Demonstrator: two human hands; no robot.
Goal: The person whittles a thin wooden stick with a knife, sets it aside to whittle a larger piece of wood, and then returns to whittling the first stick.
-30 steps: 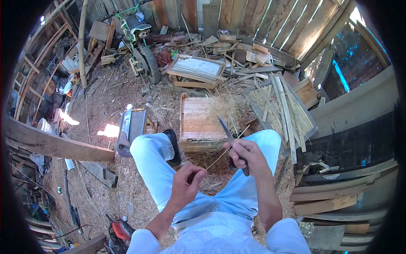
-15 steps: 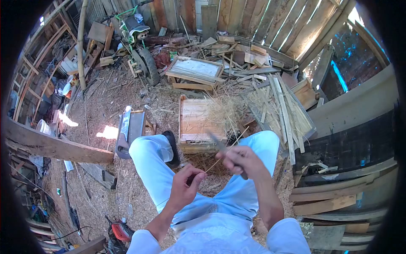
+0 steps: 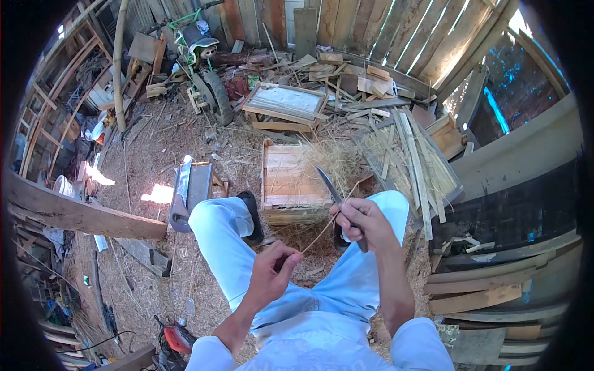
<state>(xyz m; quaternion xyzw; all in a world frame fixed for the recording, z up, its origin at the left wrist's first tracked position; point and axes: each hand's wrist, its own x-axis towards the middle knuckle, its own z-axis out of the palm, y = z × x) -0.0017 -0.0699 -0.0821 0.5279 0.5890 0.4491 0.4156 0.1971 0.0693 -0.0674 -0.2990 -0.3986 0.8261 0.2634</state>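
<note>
In front of my lap, my left hand (image 3: 276, 264) pinches the near end of a thin wooden strip (image 3: 318, 236). The strip slants up and to the right, passing by my right hand (image 3: 364, 224). That hand is wrapped round the dark handle of a knife (image 3: 327, 183), whose curved blade points up and left. Fine pale shavings (image 3: 337, 162) lie heaped beyond the blade, partly over a low wooden slatted box (image 3: 288, 173) between my feet.
A handsaw (image 3: 181, 191) rests on a small stool-like stand left of my knee. Scrap wood (image 3: 408, 154) is piled at the right, and a framed panel (image 3: 284, 99) lies farther back. A small motorbike (image 3: 207, 74) stands by the wall. A red power tool (image 3: 177, 339) lies at lower left.
My right hand has shifted slightly right with the knife, and the blade, blurred before, now shows sharply and points more upward. My left hand stays almost in place on the strip.
</note>
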